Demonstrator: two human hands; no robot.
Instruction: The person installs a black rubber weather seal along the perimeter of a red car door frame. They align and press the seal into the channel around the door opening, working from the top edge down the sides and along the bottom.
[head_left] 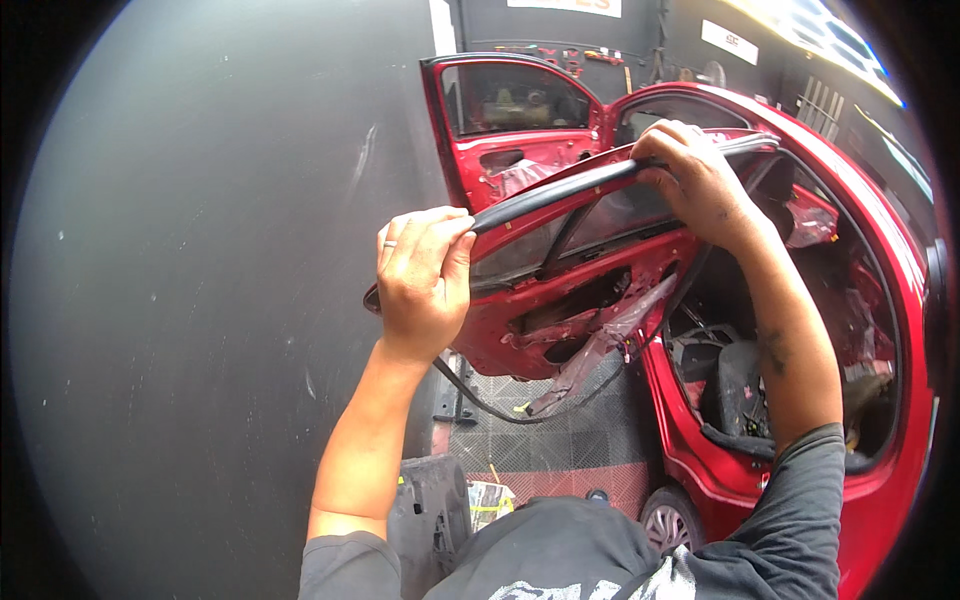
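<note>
A red car door stands open before me, its trim off and its inner metal bare. Along the top of its window frame runs a black rubber door seal. My left hand has its fingers closed over the seal at the door's outer upper corner. Farther right, my right hand pinches the same seal between thumb and fingers near the car body. A loose length of black strip hangs in a curve below the door. Clear plastic sheeting dangles from the door's inner side.
A dark wall rises close on the left. At the right is the red car body with its stripped door opening. Another open red door stands beyond. A grey trim panel leans low by the wall, above grid floor tiles.
</note>
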